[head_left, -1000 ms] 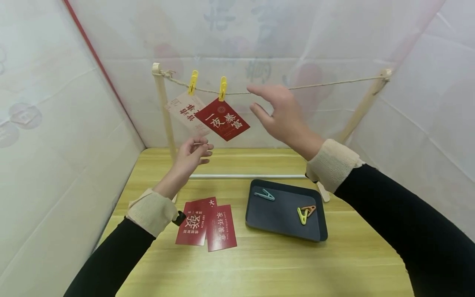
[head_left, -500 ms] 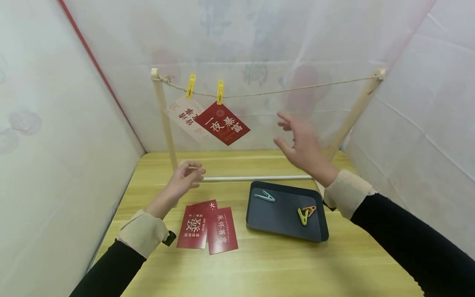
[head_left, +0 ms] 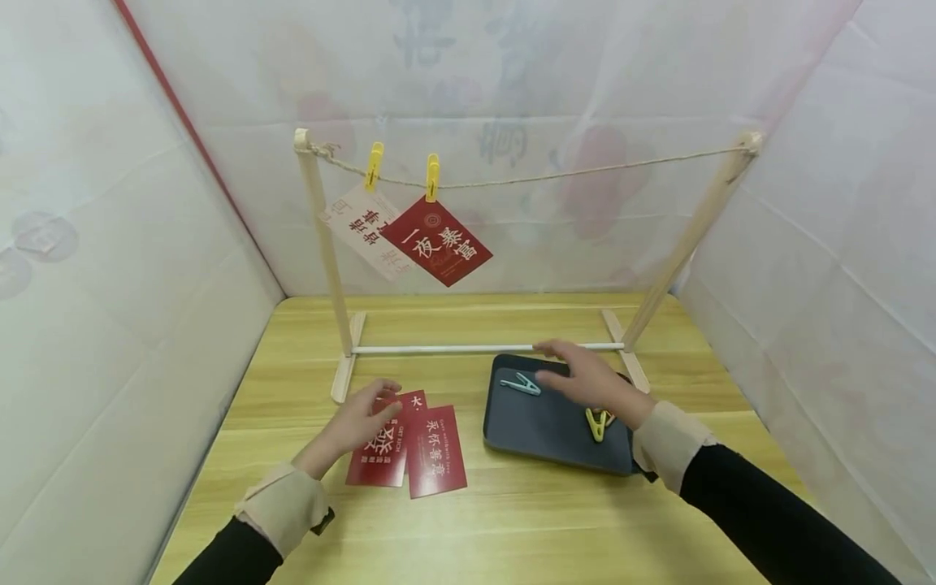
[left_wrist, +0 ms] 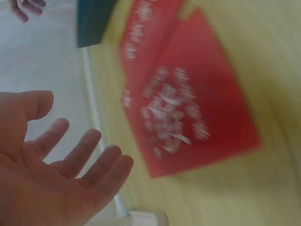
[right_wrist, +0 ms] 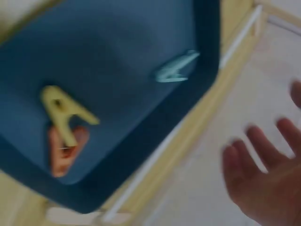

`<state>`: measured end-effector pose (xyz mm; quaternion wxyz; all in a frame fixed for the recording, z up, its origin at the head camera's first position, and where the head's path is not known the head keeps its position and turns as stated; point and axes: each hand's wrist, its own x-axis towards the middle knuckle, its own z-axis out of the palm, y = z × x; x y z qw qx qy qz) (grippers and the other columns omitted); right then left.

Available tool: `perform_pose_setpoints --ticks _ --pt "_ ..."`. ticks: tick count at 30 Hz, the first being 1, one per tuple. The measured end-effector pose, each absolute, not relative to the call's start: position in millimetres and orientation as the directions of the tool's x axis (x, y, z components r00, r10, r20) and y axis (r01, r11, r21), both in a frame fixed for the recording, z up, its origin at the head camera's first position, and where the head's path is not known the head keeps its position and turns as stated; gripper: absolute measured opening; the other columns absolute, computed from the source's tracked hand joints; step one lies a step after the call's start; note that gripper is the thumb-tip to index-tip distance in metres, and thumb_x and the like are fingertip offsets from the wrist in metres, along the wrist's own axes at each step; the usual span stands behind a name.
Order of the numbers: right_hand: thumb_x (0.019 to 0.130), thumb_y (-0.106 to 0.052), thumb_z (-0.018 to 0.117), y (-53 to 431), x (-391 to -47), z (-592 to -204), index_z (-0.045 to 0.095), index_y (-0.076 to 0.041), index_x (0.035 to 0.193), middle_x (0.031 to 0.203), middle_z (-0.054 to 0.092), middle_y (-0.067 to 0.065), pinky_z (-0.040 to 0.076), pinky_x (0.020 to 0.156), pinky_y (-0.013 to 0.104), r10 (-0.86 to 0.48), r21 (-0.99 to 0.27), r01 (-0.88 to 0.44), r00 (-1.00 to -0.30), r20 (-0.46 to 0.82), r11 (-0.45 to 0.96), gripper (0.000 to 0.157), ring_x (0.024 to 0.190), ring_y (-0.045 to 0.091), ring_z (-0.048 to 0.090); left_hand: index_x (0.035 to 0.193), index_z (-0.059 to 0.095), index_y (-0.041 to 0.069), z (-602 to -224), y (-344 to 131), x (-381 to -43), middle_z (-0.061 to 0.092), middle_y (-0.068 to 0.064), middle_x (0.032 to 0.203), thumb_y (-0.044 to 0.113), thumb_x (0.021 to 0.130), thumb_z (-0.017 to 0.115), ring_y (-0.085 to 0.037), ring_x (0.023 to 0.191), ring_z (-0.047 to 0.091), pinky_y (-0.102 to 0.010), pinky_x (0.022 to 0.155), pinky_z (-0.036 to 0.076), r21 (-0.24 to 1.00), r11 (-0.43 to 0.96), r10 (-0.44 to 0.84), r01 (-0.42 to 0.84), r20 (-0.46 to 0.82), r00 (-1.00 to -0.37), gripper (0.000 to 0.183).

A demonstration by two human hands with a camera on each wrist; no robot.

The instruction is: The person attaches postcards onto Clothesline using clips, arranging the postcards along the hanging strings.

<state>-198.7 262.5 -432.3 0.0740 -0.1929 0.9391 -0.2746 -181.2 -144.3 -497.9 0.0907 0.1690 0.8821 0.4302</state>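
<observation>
My left hand (head_left: pixel 363 418) hovers over the red cards with its fingers loosely bent and nothing in them. One red card (head_left: pixel 376 463) lies partly under that hand, and another red card (head_left: pixel 437 452) overlaps it on the right. My right hand (head_left: pixel 585 378) is above the dark tray (head_left: pixel 504 435), fingers relaxed and holding nothing. Inside the tray are a light blue clothespin (head_left: pixel 521 383), a yellow clothespin (right_wrist: pixel 66 110) and an orange clothespin (right_wrist: pixel 63 153). From the rope hang a red card (head_left: pixel 439 241) and a pale pink card (head_left: pixel 366 227), each under a yellow clothespin (head_left: pixel 432 177).
A rope (head_left: pixel 585 172) runs between a left wooden post (head_left: pixel 322 236) and a right wooden post (head_left: pixel 687 236). A white rod (head_left: pixel 446 349) joins their feet across the wooden table (head_left: pixel 512 528). White fabric walls (head_left: pixel 146 268) stand on the sides and behind.
Both hands have come down from near the rope, the left to the cards on the table and the right to the tray. The hanging cards stay clipped.
</observation>
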Motion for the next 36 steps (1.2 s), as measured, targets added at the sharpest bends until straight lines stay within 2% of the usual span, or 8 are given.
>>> perform_pose_setpoints --ticks 5,8,13,18,24,30,33,36 --pt "0.093 -0.035 0.071 297.2 -181.8 -452.8 0.042 -0.018 0.15 0.141 0.055 0.014 0.051 0.093 0.052 -0.414 -0.377 -0.279 -0.843 -0.344 0.883 0.066 0.12 0.033 0.059 0.139 0.052 0.004 -505.3 -150.9 -158.4 0.048 -0.028 0.14 0.029 0.096 0.066 -0.049 0.123 0.051 -0.064 0.098 0.046 0.605 0.753 0.351 0.26 -0.035 -0.936 0.051" --pt "0.085 -0.029 0.08 315.8 -171.6 -463.4 0.045 -0.016 0.149 0.134 0.059 0.014 0.053 0.085 0.048 -0.381 -0.236 -0.307 -0.825 -0.417 0.922 0.074 0.108 0.029 0.063 0.144 0.049 0.009 -512.7 -153.4 -148.5 0.039 -0.03 0.148 0.041 0.09 0.072 -0.054 0.126 0.045 -0.068 0.096 0.044 0.5 0.832 0.321 0.242 -0.077 -0.944 0.066" --pt "0.071 -0.022 0.091 335.9 -161.4 -485.2 0.053 -0.016 0.142 0.118 0.06 0.011 0.052 0.065 0.04 -0.391 -0.056 -0.397 -0.854 -0.344 0.916 0.081 0.086 0.025 0.06 0.149 0.044 0.011 -524.0 -152.0 -142.5 0.038 -0.028 0.149 0.056 0.082 0.074 -0.054 0.126 0.042 -0.069 0.097 0.042 0.416 0.881 0.29 0.226 -0.098 -0.952 0.086" --pt "0.066 -0.022 0.093 340.9 -161.3 -502.9 0.058 -0.019 0.138 0.11 0.061 0.01 0.051 0.062 0.041 -0.442 0.04 -0.459 -0.872 -0.213 0.887 0.079 0.083 0.027 0.057 0.149 0.044 0.012 -532.1 -146.0 -140.9 0.034 -0.03 0.152 0.062 0.079 0.075 -0.058 0.13 0.037 -0.071 0.1 0.038 0.379 0.895 0.287 0.234 -0.091 -0.954 0.091" --pt "0.076 -0.041 0.085 336.1 -158.9 -515.4 0.066 -0.022 0.129 0.095 0.058 0.002 0.049 0.061 0.039 -0.46 0.017 -0.467 -0.877 -0.136 0.884 0.059 0.079 0.021 0.054 0.148 0.047 0.015 -537.2 -135.8 -140.4 0.03 -0.03 0.154 0.06 0.082 0.072 -0.058 0.135 0.032 -0.073 0.102 0.035 0.374 0.899 0.28 0.227 -0.092 -0.956 0.084" --pt "0.08 -0.046 0.079 335.5 -155.8 -521.7 0.071 -0.024 0.099 0.085 0.052 -0.005 0.045 0.06 0.036 -0.484 0.01 -0.484 -0.875 -0.011 0.875 0.03 0.075 0.017 0.05 0.147 0.048 0.016 -536.1 -123.5 -144.0 0.033 -0.03 0.152 0.054 0.085 0.073 -0.058 0.137 0.028 -0.076 0.103 0.028 0.374 0.894 0.292 0.247 -0.066 -0.954 0.077" --pt "0.088 -0.043 0.073 334.8 -156.6 -522.2 0.07 -0.024 0.094 0.082 0.051 -0.008 0.044 0.061 0.034 -0.461 -0.071 -0.461 -0.887 0.021 0.884 0.02 0.072 0.012 0.047 0.148 0.048 0.016 -536.9 -116.8 -146.7 0.033 -0.028 0.153 0.054 0.084 0.073 -0.057 0.139 0.026 -0.077 0.105 0.025 0.351 0.898 0.301 0.263 -0.057 -0.952 0.078" --pt "0.097 -0.04 0.063 333.6 -159.6 -521.2 0.066 -0.023 0.093 0.078 0.053 -0.009 0.043 0.061 0.031 -0.399 -0.231 -0.391 -0.917 0.013 0.891 0.018 0.067 0.009 0.047 0.148 0.048 0.016 -538.1 -110.5 -149.5 0.033 -0.026 0.154 0.054 0.084 0.073 -0.055 0.14 0.025 -0.076 0.105 0.025 0.338 0.896 0.321 0.289 -0.041 -0.946 0.078"
